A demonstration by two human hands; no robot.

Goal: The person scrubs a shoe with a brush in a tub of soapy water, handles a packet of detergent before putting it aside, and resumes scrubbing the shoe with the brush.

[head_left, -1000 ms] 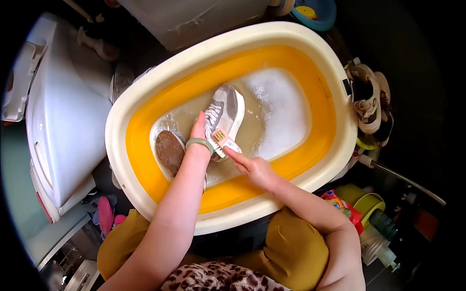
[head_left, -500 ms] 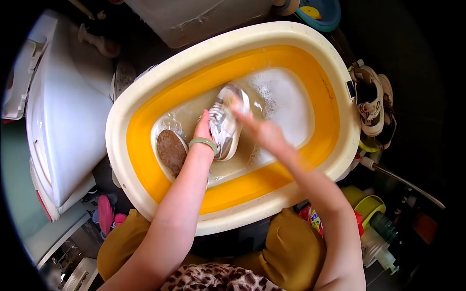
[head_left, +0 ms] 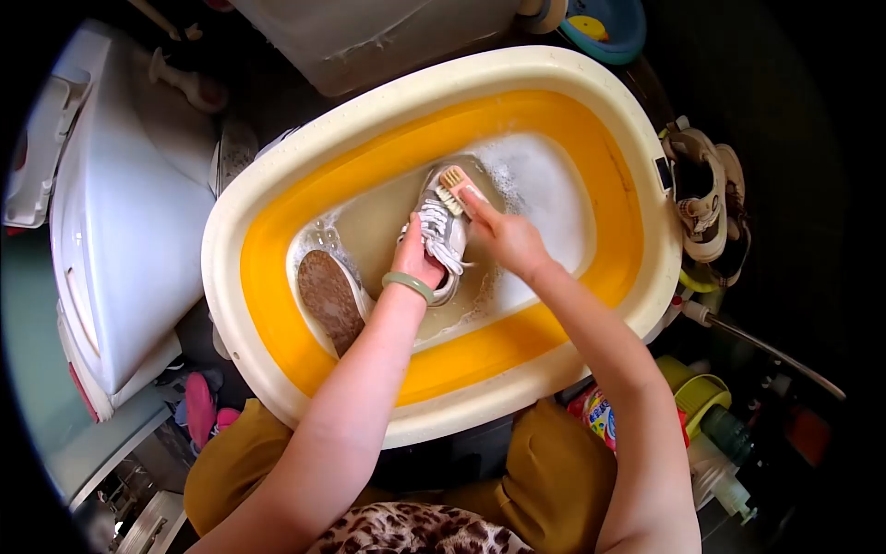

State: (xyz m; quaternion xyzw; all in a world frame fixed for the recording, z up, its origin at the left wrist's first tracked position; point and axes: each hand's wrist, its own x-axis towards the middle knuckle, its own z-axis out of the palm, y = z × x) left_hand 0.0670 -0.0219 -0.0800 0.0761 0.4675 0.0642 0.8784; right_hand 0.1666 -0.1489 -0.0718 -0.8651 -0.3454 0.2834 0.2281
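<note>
My left hand (head_left: 421, 258), with a pale green bangle at the wrist, grips a white and grey lace-up sneaker (head_left: 441, 242) over the murky water. In my right hand (head_left: 507, 238) is a scrub brush (head_left: 454, 187) with a pinkish back and pale bristles, held against the sneaker near its toe. Both are inside a yellow and cream tub (head_left: 443, 392). A second shoe (head_left: 330, 294) lies at the tub's left end, brown sole showing. White suds (head_left: 544, 203) float on the right side of the water.
Left of the tub stands a white toilet-like fixture (head_left: 138, 203). More shoes (head_left: 706, 198) are at the tub's right edge. A blue basin (head_left: 614, 32) sits at the top right; bottles and a green container (head_left: 701, 395) stand at the lower right.
The sneaker has tilted and shifted slightly right with my left hand. My right hand, blurred before, is now sharp, and the brush shows clearly near the toe.
</note>
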